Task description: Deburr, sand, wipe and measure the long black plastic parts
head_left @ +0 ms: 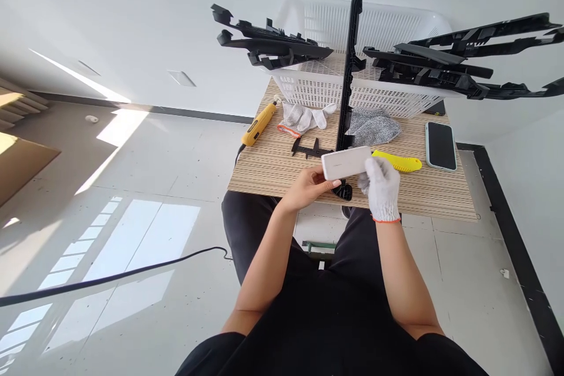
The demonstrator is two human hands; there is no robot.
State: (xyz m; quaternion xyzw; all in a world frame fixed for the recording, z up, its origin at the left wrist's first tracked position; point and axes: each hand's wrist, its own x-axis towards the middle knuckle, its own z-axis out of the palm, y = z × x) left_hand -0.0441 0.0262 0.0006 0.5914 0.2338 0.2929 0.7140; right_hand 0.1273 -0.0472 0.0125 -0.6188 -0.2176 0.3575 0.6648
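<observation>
A flat white rectangular block with tiny print on its face is held above the table's near edge; its exact kind I cannot tell. My left hand, bare, grips its left end between thumb and fingers. On the right end, my right hand in a white knitted glove closes with bent fingers. Behind the block runs a long black plastic trim strip, leaning from the table's front up over the basket. A black caliper lies left of the block, and a yellow-handled utility knife lies beside the gloved hand.
A white plastic basket at the back holds several black trim pieces jutting out both sides. On the wood-patterned table are a yellow rotary tool, a white glove, grey fabric and a phone. A cable crosses at left.
</observation>
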